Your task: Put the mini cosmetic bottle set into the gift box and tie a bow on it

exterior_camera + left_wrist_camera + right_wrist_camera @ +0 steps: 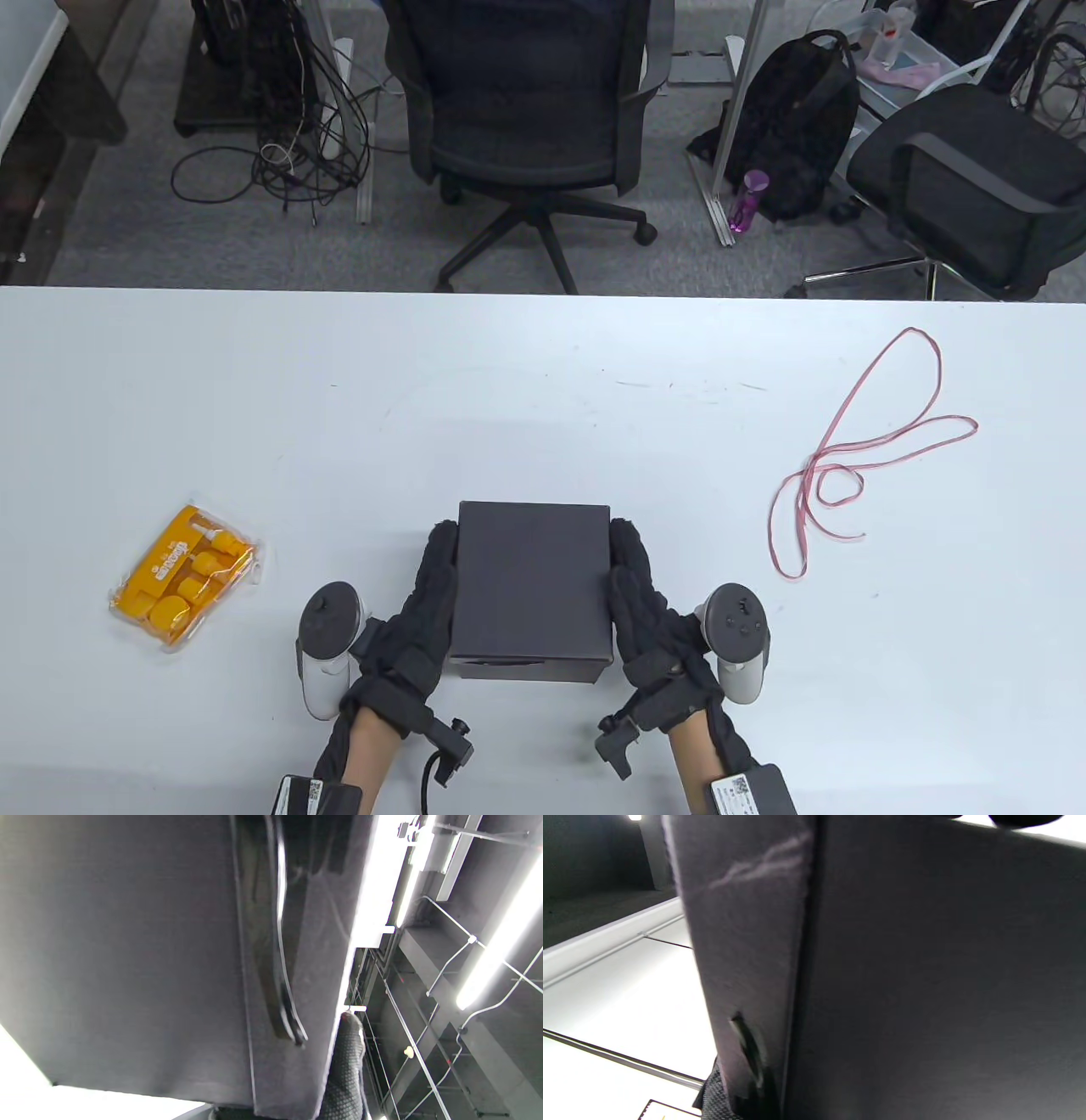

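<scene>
A black closed gift box [533, 577] sits near the table's front edge, between my two hands. My left hand [434, 586] lies flat along its left side with the fingers straight. My right hand [635, 590] lies the same way along its right side. The thumbs are hidden. The box's dark wall [127, 963] fills the left wrist view, with one gloved finger [345, 1069] at its edge. The box [925, 984] also fills the right wrist view. The orange mini cosmetic bottle set [182, 576] in clear packaging lies at the left. A pink ribbon [857, 458] lies in loose loops at the right.
The white table [543, 382] ends at a far edge, beyond which stand two office chairs [526, 102], a black backpack [806, 127] and a purple bottle [747, 199] on the floor. Cables [288, 144] lie at the far left.
</scene>
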The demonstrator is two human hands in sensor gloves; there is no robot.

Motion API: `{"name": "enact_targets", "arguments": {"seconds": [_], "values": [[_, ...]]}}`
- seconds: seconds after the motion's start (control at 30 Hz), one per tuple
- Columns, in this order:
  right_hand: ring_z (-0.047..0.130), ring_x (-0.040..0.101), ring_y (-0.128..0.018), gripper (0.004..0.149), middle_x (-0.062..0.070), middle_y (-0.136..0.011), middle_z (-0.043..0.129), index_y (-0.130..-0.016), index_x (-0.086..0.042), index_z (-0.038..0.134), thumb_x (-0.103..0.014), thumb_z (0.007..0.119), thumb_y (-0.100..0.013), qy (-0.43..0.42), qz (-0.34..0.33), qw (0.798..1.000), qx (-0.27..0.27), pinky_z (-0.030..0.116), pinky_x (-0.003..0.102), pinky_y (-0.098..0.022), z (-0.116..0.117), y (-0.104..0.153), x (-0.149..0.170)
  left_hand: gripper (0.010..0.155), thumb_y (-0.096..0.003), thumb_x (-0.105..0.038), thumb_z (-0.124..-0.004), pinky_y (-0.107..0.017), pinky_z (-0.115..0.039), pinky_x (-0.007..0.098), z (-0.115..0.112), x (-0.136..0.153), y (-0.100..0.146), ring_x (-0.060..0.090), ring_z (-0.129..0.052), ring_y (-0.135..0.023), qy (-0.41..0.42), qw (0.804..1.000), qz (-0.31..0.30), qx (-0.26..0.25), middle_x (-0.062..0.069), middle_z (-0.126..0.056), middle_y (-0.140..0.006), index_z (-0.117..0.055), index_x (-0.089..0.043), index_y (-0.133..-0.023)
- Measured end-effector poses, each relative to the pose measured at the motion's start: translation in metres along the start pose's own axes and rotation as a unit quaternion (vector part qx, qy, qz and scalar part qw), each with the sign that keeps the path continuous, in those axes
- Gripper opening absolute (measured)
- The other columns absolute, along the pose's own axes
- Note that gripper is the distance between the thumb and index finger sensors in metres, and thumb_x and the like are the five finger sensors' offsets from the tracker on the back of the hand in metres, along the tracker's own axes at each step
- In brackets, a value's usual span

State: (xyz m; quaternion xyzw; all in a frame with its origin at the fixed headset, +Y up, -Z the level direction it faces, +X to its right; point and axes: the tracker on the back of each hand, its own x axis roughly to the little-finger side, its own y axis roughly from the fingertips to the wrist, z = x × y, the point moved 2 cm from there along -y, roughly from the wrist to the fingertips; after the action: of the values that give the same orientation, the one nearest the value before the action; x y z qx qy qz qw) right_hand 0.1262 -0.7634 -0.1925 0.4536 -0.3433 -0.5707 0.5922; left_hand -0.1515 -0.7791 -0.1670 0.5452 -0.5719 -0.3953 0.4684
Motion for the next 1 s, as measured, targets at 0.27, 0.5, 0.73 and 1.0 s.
{"name": "enact_targets", "arguments": {"seconds": [0.27,0.5,0.73,1.0], "values": [[0.030,0.068,-0.093,0.061,0.041,-0.111,0.018,-0.115,-0.008,0.013,-0.034,0.037,-0.065,-0.008,0.010,0.999,0.039,0.044,0.083,-0.057,0.000,0.002,0.003,0.061,-0.0635,-0.046,-0.039,-0.070,-0.047,0.078,0.003,0.001,0.001,0.057,-0.040,-0.109,-0.004,0.998,0.011,-0.058,0.019,-0.031,-0.122,-0.027,-0.024,-0.120],[0.034,0.066,-0.093,0.059,0.041,-0.110,0.026,-0.115,-0.004,0.024,-0.028,0.041,-0.064,-0.055,0.028,0.996,0.066,0.045,0.082,-0.057,-0.004,0.002,0.008,0.058,-0.0640,-0.039,-0.045,-0.071,-0.054,0.074,0.007,0.003,0.001,0.053,-0.049,-0.107,-0.009,0.997,0.019,-0.075,0.017,-0.040,-0.120,-0.034,-0.023,-0.119],[0.045,0.064,-0.091,0.057,0.040,-0.108,0.037,-0.113,-0.001,0.035,-0.021,0.049,-0.062,-0.041,0.034,0.994,0.093,0.052,0.079,-0.057,-0.008,0.003,0.009,0.057,-0.0639,-0.038,-0.047,-0.069,-0.054,0.076,0.007,0.002,0.001,0.056,-0.049,-0.106,-0.007,0.997,0.015,-0.076,0.020,-0.040,-0.120,-0.034,-0.029,-0.118],[0.045,0.065,-0.091,0.056,0.041,-0.108,0.037,-0.112,0.001,0.036,-0.021,0.048,-0.062,-0.035,0.034,0.995,0.090,0.052,0.079,-0.056,-0.009,0.002,0.007,0.055,-0.0640,-0.038,-0.049,-0.068,-0.056,0.076,0.008,0.000,0.000,0.058,-0.051,-0.105,-0.014,0.998,0.015,-0.065,0.023,-0.040,-0.119,-0.038,-0.029,-0.118]]}}
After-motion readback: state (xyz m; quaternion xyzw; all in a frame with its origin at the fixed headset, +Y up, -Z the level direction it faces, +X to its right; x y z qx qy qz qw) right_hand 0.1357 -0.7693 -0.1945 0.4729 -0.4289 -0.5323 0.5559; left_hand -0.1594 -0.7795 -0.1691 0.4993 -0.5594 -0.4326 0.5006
